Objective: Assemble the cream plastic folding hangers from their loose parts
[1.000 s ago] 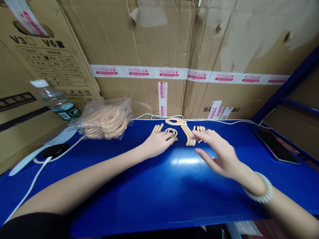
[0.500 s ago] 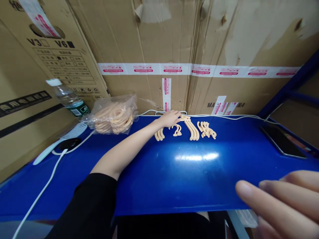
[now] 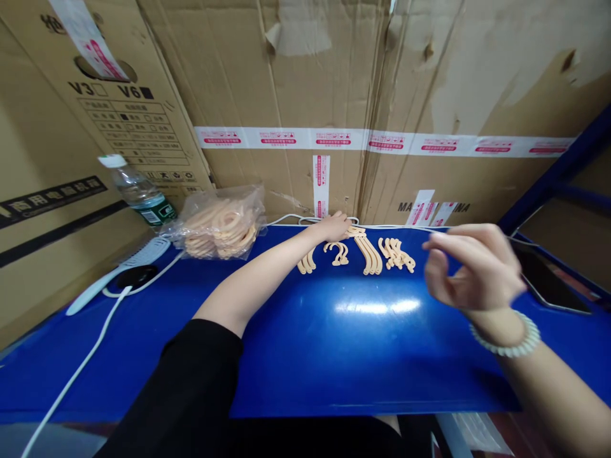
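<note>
Beige strips (image 3: 370, 256), judged light and stiff, are best pinched edgewise; what is gripped by left hand (image 3: 335, 226) or narrowly curled right hand (image 3: 477, 270) cannot be told.

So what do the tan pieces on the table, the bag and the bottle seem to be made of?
Pieces: perhaps wood or plastic; pale, even tan, but too small to show any grain.
Bag: thin plastic film, by its see-through, shiny wrinkles.
Bottle: probably clear plastic, smooth and see-through above its label.
</note>
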`<state>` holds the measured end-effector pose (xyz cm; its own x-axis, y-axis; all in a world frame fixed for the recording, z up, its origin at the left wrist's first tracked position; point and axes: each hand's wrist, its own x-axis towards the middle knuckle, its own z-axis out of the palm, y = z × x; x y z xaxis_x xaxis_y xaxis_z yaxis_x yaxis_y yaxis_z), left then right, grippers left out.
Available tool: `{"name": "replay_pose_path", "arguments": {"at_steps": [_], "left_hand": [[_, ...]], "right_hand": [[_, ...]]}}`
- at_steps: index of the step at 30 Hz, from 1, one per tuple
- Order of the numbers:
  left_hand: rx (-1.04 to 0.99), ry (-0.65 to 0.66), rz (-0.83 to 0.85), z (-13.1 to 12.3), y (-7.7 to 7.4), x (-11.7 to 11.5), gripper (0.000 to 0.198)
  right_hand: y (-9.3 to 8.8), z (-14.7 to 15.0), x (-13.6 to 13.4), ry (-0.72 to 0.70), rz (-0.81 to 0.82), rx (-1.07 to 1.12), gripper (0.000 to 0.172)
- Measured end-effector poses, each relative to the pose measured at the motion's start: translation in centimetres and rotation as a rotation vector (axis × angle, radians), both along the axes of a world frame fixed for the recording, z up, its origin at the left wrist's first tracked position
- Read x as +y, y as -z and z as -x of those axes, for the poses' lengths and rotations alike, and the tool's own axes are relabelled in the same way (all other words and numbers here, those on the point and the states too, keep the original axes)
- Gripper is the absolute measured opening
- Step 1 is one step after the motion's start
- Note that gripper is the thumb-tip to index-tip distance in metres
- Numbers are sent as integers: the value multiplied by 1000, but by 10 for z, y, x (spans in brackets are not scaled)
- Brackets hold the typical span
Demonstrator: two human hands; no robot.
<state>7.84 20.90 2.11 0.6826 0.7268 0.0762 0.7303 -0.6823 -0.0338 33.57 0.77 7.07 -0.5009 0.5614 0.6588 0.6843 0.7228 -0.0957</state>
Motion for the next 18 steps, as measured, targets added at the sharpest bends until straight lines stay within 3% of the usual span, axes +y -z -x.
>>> {"name": "replay_pose_path", "arguments": {"at_steps": [6,11,14,18], "left_hand": [[16,21,20,-4,-8,3,40],[-112,36,13,4,-27,-7,41],[-247,30,5,15,-36,-34,45],[-425,13,25,31,-29,-102,40]], "right_hand": [[4,14,52,86,-52,56,32],[17,10,66,178,-49,198,18],[24,23,59,159,204,418,17],[32,59,36,-106,835,669,42]]}}
